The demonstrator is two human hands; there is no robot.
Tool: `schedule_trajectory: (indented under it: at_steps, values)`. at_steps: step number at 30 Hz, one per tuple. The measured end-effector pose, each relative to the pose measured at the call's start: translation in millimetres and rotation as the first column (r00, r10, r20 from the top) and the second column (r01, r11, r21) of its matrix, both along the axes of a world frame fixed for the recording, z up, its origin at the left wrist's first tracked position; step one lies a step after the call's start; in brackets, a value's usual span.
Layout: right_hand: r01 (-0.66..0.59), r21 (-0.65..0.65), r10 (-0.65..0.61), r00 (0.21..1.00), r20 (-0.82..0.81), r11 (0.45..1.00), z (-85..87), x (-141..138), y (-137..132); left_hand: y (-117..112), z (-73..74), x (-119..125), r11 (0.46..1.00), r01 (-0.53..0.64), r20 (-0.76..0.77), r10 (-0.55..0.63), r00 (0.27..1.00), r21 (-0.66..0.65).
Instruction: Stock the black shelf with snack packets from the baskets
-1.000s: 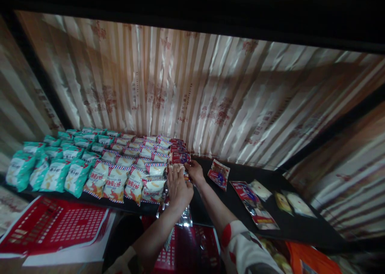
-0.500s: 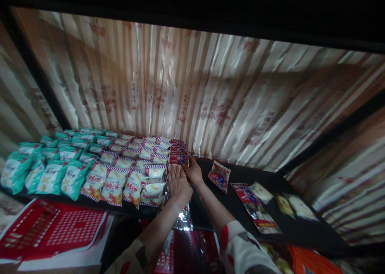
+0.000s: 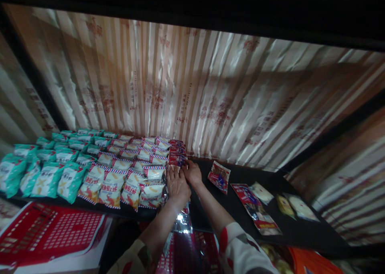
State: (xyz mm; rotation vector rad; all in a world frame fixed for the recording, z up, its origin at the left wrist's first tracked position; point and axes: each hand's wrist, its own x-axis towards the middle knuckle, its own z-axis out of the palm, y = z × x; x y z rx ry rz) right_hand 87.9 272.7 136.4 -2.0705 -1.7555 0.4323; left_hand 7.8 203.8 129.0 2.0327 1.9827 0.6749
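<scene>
The left hand (image 3: 178, 186) lies flat with fingers stretched over the near part of a column of red packets (image 3: 177, 155), its grip released; the right hand (image 3: 192, 173) rests with bent fingers at the column's right edge, just beside the left; in this dim light I cannot tell whether its grip pinches a packet. The column runs front to back on a black shelf (image 3: 204, 214), just right of the striped-edge packets (image 3: 112, 187), with teal packets (image 3: 48, 179) farther left; a silvery packet (image 3: 182, 222) shows near the left wrist at the shelf's front; a small red packet (image 3: 219, 177) and a long red packet (image 3: 255, 210) lie rightward; a red basket (image 3: 60, 232) sits below, at left.
</scene>
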Motion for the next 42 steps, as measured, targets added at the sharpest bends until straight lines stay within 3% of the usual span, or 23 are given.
schedule_trajectory:
  at_steps: [6, 9, 12, 14, 18, 20, 26, 42]
  values:
    - [0.006, -0.029, -0.005, 0.998, 0.058, 1.0, 1.5, 0, -4, 0, -1.4, 0, 1.0, -0.012, -0.022, 0.012, 1.0, 0.015]
    - [-0.023, 0.064, 0.018, 0.996, 0.087, 0.998, 0.8, 0, -2, 1, -5.5, 0, 0.999, -0.03, -0.028, 0.031, 0.999, 0.032]
    - [-0.128, 0.193, 0.114, 0.99, 0.085, 0.973, 1.5, -2, 7, 1, -8.2, 1, 0.999, -0.037, -0.025, 0.038, 0.999, 0.037]
    - [-0.228, 0.206, 0.215, 0.973, 0.087, 0.951, 3.1, -5, 16, 1, -8.7, 1, 0.998, -0.038, -0.014, 0.039, 0.999, 0.044]
    - [-0.433, 0.068, 0.421, 0.896, 0.145, 0.899, 6.2, -14, 33, -1, -8.8, 1, 0.998, -0.037, 0.003, 0.037, 0.999, 0.057]
    - [-0.478, 0.003, 0.469, 0.862, 0.191, 0.878, 5.9, -17, 37, -1, -9.3, 1, 0.998, -0.039, 0.009, 0.038, 0.999, 0.053]
    - [-0.433, -0.108, 0.446, 0.855, 0.265, 0.895, 1.4, -21, 41, 0, -16.6, 1, 0.997, -0.061, -0.015, 0.062, 0.998, 0.054]
    - [-0.416, -0.344, 0.517, 0.805, 0.292, 0.842, 1.5, -22, 43, -4, -25.7, 5, 0.996, -0.078, -0.013, 0.079, 0.997, 0.053]
